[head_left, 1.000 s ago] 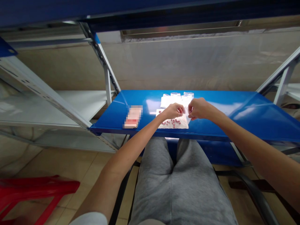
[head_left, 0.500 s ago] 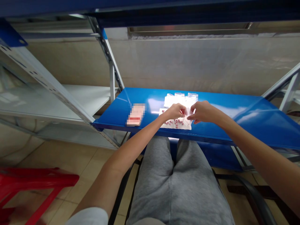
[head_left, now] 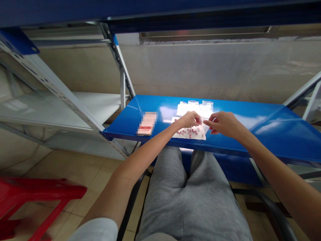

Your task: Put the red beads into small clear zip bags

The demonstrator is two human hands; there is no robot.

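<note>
My left hand (head_left: 190, 119) is closed in a pinch above a white sheet (head_left: 179, 134) strewn with small red pieces (head_left: 192, 131). A small, pale, translucent piece that looks like a clear plastic bag (head_left: 201, 120) sticks out from its fingertips. Just to the right is my right hand (head_left: 222, 124), its fingers apart and one fingertip close to the bag; whether they touch is unclear. Behind both hands lie several clear zip bags (head_left: 207, 106), washed out by glare.
A phone-like object (head_left: 147, 124), partly pixelated, lies on the left of the blue tabletop (head_left: 253, 117). Grey metal posts (head_left: 50, 83) flank the table, and a blue shelf (head_left: 175, 16) hangs overhead. A red stool (head_left: 60, 190) stands on the floor at lower left.
My right hand has drawn slightly right and its fingers have shifted, with one now pointing toward the bag. The left hand keeps its pinch. The whole view has shifted a little.
</note>
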